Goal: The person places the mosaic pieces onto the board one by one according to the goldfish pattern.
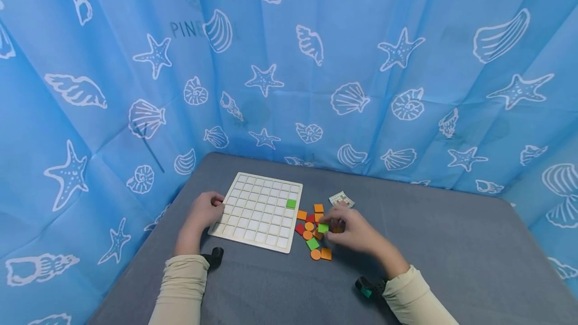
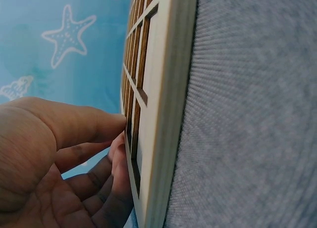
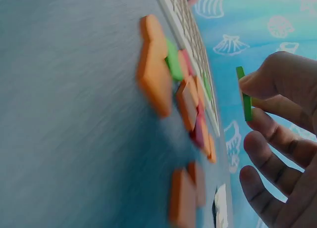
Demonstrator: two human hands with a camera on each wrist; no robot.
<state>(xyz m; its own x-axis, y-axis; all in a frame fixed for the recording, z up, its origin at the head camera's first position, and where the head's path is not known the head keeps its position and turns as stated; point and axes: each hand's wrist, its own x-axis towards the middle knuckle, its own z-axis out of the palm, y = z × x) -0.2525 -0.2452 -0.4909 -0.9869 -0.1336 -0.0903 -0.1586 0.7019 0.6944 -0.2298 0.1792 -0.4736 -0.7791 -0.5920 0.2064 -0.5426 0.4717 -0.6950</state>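
A pale wooden grid board [image 1: 255, 212] lies on the grey table, with one green square tile [image 1: 291, 203] in a cell near its right edge. At the board's left edge is my left hand [image 1: 206, 209]; in the left wrist view its thumb [image 2: 94, 124] and fingers hold the rim. Raised over the loose pieces, my right hand [image 1: 354, 229] pinches a green square tile [image 3: 246, 97] between thumb and fingertips. Below it lie orange squares [image 1: 326, 254], orange discs [image 1: 315, 255], red pieces [image 1: 300, 228] and another green square [image 1: 312, 244], some overlapping.
Behind the right hand lies a small printed card [image 1: 340, 198], partly covered by that hand. Two brownish-orange pieces [image 3: 183, 198] sit apart from the pile in the right wrist view. A blue curtain [image 1: 289, 64] with white shells hangs along the table's back and left sides.
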